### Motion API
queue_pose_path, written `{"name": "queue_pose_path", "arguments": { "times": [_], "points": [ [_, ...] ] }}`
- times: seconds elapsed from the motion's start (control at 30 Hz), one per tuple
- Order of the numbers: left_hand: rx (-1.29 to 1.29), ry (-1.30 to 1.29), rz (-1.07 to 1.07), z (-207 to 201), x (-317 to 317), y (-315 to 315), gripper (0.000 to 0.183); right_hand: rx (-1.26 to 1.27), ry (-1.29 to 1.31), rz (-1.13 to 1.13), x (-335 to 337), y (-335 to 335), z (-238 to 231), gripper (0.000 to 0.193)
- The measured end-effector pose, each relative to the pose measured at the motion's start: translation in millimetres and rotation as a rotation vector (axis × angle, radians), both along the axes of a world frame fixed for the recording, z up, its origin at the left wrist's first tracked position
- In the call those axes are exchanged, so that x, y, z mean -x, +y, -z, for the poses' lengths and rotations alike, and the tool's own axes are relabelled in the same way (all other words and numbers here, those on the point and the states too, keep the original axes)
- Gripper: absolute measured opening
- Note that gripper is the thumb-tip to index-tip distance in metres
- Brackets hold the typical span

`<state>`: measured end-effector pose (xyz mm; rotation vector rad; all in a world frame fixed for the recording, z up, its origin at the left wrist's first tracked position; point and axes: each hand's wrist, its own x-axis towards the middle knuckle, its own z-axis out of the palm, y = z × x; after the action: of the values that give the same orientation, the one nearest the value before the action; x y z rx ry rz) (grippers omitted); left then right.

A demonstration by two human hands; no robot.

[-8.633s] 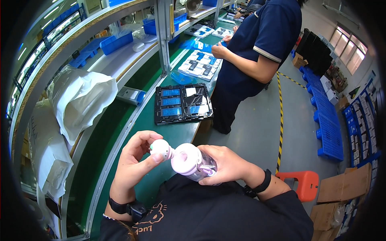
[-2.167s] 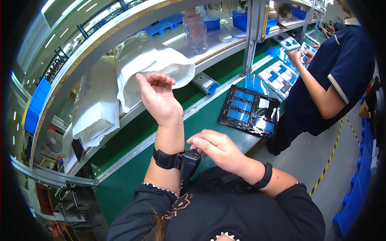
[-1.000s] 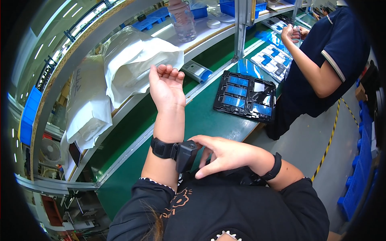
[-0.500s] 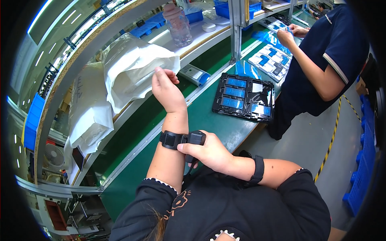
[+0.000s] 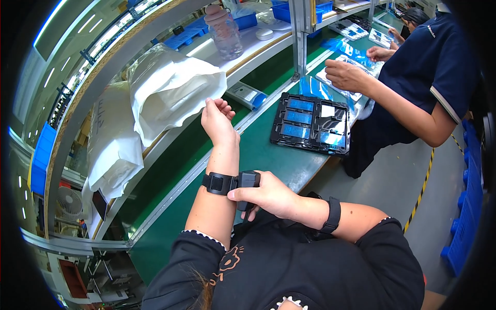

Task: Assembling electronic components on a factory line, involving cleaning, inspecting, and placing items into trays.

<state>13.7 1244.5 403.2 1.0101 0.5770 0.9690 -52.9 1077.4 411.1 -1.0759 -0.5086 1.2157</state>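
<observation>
Below, green bench (image 5: 256, 157), grey floor (image 5: 380, 181); right hand (image 5: 269, 194) grasping wrist device (image 5: 249, 179), left hand (image 5: 218, 124) empty.

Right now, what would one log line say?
left hand: half curled, near white bag | right hand: gripping black box on left forearm strap | nearby: black tray on green table, bottle on shelf

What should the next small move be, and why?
Perhaps a slight turn of the black, boxy device on the left forearm: the right hand grips it beside the wide black strap, while the left hand is raised, fingers loosely curled.
</observation>
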Motion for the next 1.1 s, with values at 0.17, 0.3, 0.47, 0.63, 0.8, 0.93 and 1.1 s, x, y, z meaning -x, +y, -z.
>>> {"name": "queue_pose_path", "arguments": {
  "times": [0.17, 0.3, 0.47, 0.63, 0.8, 0.93, 1.1],
  "points": [
    [-0.131, -0.010, -0.036, -8.0, -6.0, -4.4, 0.037, 0.036, -0.076, -0.008, 4.1, -4.4, -9.8, 0.027],
    [-0.107, 0.034, 0.045, -4.3, -5.4, -14.3, 0.035, 0.025, 0.020, -0.008, 1.6, -4.7, -7.5, 0.030],
    [0.311, 0.039, 0.035, 17.7, -3.3, -2.3, 0.032, 0.052, 0.002, -0.021, 4.2, 0.4, -3.9, 0.032],
    [0.029, 0.064, -0.146, 27.9, -0.2, -0.2, 0.035, 0.090, 0.084, -0.060, 1.6, 1.6, -2.4, 0.038],
    [-0.209, 0.027, -0.164, 30.0, -0.2, -3.6, 0.039, 0.103, 0.191, -0.038, -0.9, 3.7, 5.1, 0.042],
    [-0.111, 0.029, -0.152, 35.5, 0.3, -0.7, 0.040, 0.085, 0.157, -0.096, 0.2, 7.0, 12.5, 0.047],
    [0.001, 0.116, 0.351, 53.4, 35.6, 20.7, 0.029, 0.163, -0.193, -0.490, -27.1, 1.2, 39.4, 0.079]
  ]
}}
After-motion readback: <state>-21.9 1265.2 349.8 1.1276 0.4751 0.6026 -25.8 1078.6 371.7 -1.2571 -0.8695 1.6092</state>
